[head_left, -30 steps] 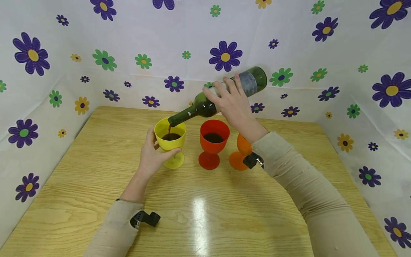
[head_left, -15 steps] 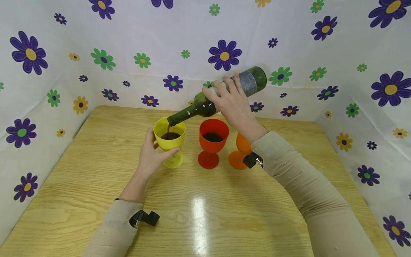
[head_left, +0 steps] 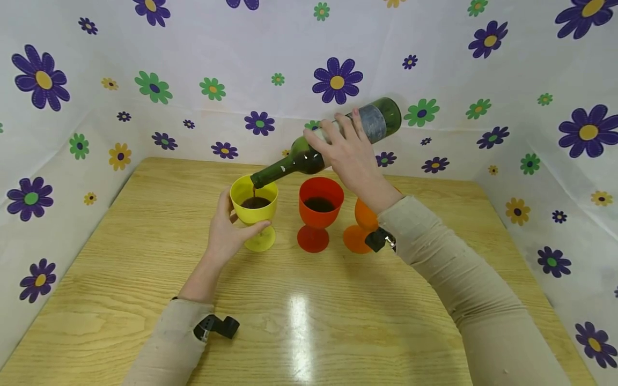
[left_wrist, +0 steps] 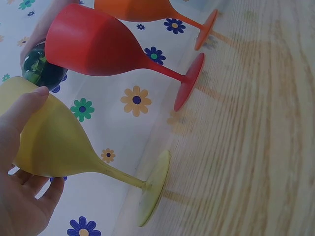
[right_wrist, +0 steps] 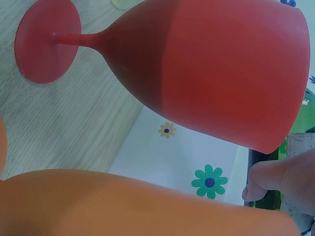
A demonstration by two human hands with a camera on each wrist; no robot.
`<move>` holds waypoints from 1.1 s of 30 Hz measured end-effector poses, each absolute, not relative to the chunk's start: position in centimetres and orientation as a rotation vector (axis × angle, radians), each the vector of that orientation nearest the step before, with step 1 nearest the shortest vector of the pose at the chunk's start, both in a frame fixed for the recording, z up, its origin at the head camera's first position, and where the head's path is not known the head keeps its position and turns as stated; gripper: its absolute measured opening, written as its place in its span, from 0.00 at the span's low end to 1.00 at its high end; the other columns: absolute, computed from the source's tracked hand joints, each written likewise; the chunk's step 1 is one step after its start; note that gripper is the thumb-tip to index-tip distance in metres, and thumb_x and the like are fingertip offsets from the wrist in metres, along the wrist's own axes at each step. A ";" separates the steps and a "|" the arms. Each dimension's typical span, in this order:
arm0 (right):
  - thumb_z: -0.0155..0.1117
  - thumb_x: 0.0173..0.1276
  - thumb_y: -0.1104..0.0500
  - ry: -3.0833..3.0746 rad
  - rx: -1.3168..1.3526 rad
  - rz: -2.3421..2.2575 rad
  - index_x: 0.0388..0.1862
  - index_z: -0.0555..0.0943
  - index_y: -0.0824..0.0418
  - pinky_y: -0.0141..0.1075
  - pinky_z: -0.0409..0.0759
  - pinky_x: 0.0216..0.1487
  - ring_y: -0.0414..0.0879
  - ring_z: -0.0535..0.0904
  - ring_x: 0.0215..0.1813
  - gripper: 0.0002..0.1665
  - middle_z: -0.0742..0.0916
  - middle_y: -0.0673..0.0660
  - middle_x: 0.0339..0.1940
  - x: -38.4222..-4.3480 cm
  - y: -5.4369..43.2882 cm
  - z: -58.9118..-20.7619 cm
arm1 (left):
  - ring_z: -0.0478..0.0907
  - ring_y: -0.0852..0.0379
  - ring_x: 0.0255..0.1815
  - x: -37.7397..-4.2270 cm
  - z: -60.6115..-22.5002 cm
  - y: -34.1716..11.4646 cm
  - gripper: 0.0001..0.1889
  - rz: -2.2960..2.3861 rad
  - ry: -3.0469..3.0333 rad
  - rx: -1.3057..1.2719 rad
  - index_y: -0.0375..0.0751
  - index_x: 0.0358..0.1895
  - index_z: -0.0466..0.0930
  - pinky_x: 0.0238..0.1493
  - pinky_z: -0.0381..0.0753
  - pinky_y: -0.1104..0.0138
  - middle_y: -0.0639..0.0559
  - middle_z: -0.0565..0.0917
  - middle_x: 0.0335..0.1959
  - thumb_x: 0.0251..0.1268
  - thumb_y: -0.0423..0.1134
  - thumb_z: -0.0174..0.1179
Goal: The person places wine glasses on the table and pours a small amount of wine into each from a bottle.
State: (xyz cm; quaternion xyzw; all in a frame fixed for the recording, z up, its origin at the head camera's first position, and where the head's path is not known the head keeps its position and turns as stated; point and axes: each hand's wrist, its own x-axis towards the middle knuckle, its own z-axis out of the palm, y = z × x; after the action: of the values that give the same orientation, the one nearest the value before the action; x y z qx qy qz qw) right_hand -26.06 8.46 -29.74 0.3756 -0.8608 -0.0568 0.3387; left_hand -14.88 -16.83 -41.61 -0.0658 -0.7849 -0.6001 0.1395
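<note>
In the head view my right hand [head_left: 350, 153] grips a green glass bottle [head_left: 306, 155] by its labelled body, tilted with its neck down to the left. Its mouth is over the yellow goblet [head_left: 254, 212], and a thin dark stream falls into the dark liquid [head_left: 255, 202] there. My left hand [head_left: 227, 230] holds the yellow goblet's bowl, thumb in front and fingers round the far side; its foot stands on the table. In the left wrist view the thumb [left_wrist: 29, 105] presses the bowl [left_wrist: 54, 135].
A red goblet [head_left: 321, 206] with dark liquid stands right of the yellow one. Beyond it, an orange goblet [head_left: 358, 238] is partly hidden by my right forearm. The wooden table [head_left: 260, 321] meets a flower-patterned cloth [head_left: 289, 53] at the back and sides.
Both hands, bottle and goblets hold nearly the same places. The dark stream keeps falling into the yellow goblet, and the whole view has shifted slightly.
</note>
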 end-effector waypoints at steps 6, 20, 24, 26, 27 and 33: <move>0.73 0.54 0.69 -2.245 0.973 -0.150 0.66 0.69 0.48 0.57 0.40 0.72 0.62 0.62 0.68 0.42 0.74 0.61 0.61 -26.0 8.4 -29.7 | 0.63 0.52 0.67 -14.9 -41.6 -16.9 0.46 -1.739 -2.272 -0.185 0.52 0.69 0.57 0.62 0.65 0.45 0.53 0.68 0.64 0.46 0.41 0.76; 0.68 0.58 0.72 -2.185 0.953 -0.167 0.64 0.71 0.48 0.55 0.38 0.72 0.61 0.64 0.66 0.37 0.75 0.60 0.59 -26.0 8.3 -29.7 | 0.63 0.52 0.67 -15.0 -41.7 -16.9 0.47 -1.727 -2.282 -0.177 0.53 0.70 0.57 0.62 0.66 0.46 0.53 0.68 0.65 0.46 0.42 0.76; 0.69 0.58 0.71 -2.181 0.952 -0.168 0.64 0.71 0.48 0.55 0.38 0.72 0.61 0.64 0.67 0.37 0.75 0.60 0.59 -26.0 8.3 -29.7 | 0.63 0.52 0.67 -15.0 -41.7 -17.0 0.46 -1.729 -2.274 -0.183 0.53 0.69 0.57 0.62 0.65 0.45 0.53 0.68 0.64 0.46 0.42 0.76; 0.69 0.57 0.70 -2.184 0.951 -0.174 0.64 0.70 0.48 0.55 0.38 0.72 0.61 0.63 0.67 0.37 0.75 0.61 0.59 -25.9 8.3 -29.7 | 0.63 0.52 0.67 -15.0 -41.7 -17.0 0.46 -1.730 -2.271 -0.185 0.53 0.69 0.58 0.62 0.65 0.45 0.53 0.68 0.64 0.46 0.42 0.76; 0.70 0.57 0.70 -2.186 0.951 -0.177 0.64 0.70 0.48 0.55 0.37 0.72 0.61 0.63 0.67 0.38 0.75 0.61 0.59 -25.9 8.3 -29.6 | 0.63 0.52 0.67 -15.0 -41.7 -17.0 0.46 -1.731 -2.269 -0.187 0.53 0.69 0.58 0.62 0.65 0.45 0.53 0.68 0.64 0.46 0.41 0.76; 0.67 0.59 0.71 -2.185 0.948 -0.185 0.64 0.70 0.48 0.55 0.38 0.72 0.61 0.63 0.67 0.36 0.75 0.61 0.59 -25.8 8.3 -29.6 | 0.63 0.51 0.67 -14.9 -41.6 -17.0 0.47 -1.738 -2.264 -0.192 0.52 0.70 0.57 0.61 0.65 0.45 0.53 0.68 0.65 0.46 0.40 0.76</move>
State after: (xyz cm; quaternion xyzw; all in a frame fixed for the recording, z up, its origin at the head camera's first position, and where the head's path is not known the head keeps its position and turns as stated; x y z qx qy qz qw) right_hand -25.81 8.30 -29.60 0.3692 -0.8506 -0.0718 0.3676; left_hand -14.92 -16.95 -41.60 -0.0664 -0.7837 -0.6015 0.1400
